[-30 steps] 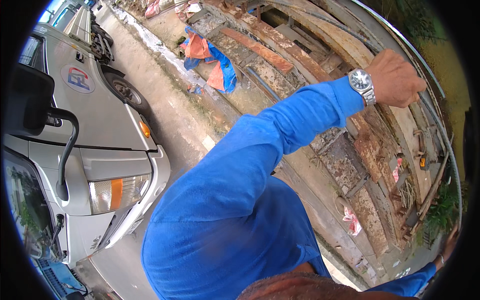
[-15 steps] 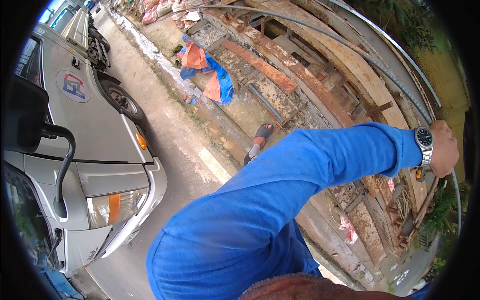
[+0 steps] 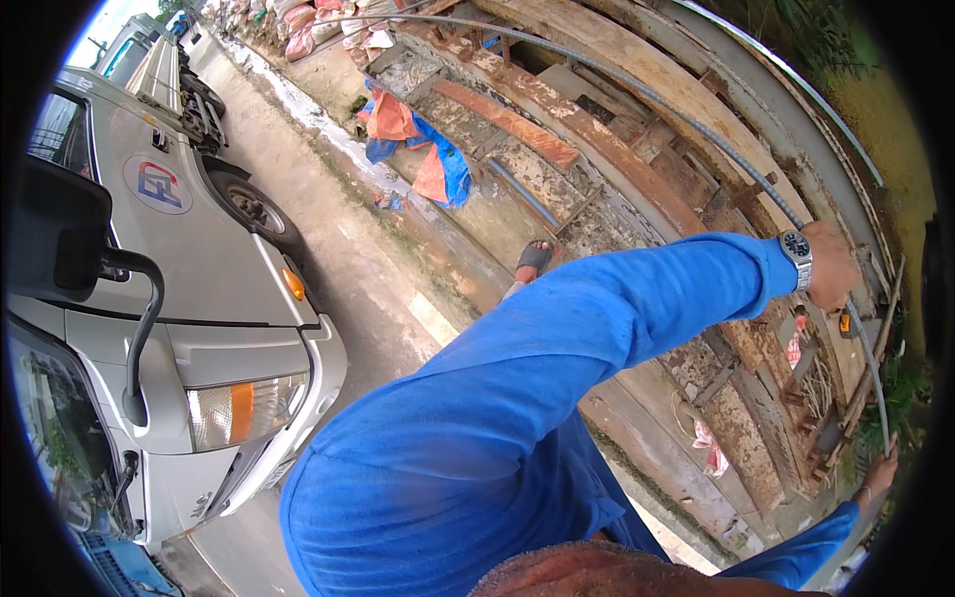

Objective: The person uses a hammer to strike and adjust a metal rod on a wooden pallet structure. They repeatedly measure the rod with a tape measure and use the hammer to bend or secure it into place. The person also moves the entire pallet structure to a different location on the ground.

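A long grey ribbed steel bar point(image 3: 756, 176) curves over the rusty steel beams, running from the top of the view down the right side. My left hand point(image 3: 831, 267), in a blue sleeve with a metal watch at the wrist, is closed around its middle stretch. Farther down the same bar, at the lower right, my right hand point(image 3: 877, 472) grips it near the bottom of its visible length. The bar bends between my hands. Some of the fingers of both hands are hidden.
A white truck point(image 3: 229, 269) stands on the road at left. Rusty beams point(image 3: 597, 139) lie along the roadside. Near them are a blue-and-orange tarp point(image 3: 438, 159), filled sacks point(image 3: 323, 22) and a sandalled foot point(image 3: 535, 257). Greenery and brownish water point(image 3: 890, 149) border the far right.
My left hand has shifted left and inward, still around the bar. My right hand and forearm have come into view at the lower right, on the bar.
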Demonstrator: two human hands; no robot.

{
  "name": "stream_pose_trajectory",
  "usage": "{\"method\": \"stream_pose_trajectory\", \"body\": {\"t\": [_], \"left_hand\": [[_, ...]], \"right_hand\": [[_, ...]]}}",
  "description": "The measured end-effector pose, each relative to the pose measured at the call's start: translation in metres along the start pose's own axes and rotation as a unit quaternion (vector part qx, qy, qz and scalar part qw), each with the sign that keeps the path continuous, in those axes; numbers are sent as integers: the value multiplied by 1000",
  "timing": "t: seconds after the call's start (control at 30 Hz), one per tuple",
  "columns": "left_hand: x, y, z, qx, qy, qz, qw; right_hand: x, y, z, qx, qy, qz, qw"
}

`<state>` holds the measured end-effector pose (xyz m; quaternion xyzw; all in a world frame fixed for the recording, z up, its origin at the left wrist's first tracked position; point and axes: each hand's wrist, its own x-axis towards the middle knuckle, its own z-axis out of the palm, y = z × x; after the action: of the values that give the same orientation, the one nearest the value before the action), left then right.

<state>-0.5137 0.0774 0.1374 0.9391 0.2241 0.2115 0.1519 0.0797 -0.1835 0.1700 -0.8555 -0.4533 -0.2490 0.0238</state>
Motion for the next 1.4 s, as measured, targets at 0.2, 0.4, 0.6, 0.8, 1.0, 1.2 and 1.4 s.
{"method": "stream_pose_trajectory", "body": {"t": [0.2,0.4,0.6,0.8,1.0,1.2,1.4], "left_hand": [[-8,-8,12,39,58,21,997],[-26,-7,-2,47,65,5,997],[-52,4,-1,-17,3,22,1000],[-89,-2,34,1,-29,25,999],[-103,0,50,10,-50,22,998],[-98,-17,81,31,26,45,998],[-90,-6,71,108,59,133,983]], "right_hand": [[-12,-20,24,11,-36,20,999],[-34,-84,-1,27,-20,55,998],[-90,-87,-69,-42,-166,62,983],[-167,-74,7,11,-124,-17,992],[-200,-100,1,61,-122,34,990],[-198,-119,22,149,-114,-40,981],[-198,-131,2,139,-127,25,982]]}}
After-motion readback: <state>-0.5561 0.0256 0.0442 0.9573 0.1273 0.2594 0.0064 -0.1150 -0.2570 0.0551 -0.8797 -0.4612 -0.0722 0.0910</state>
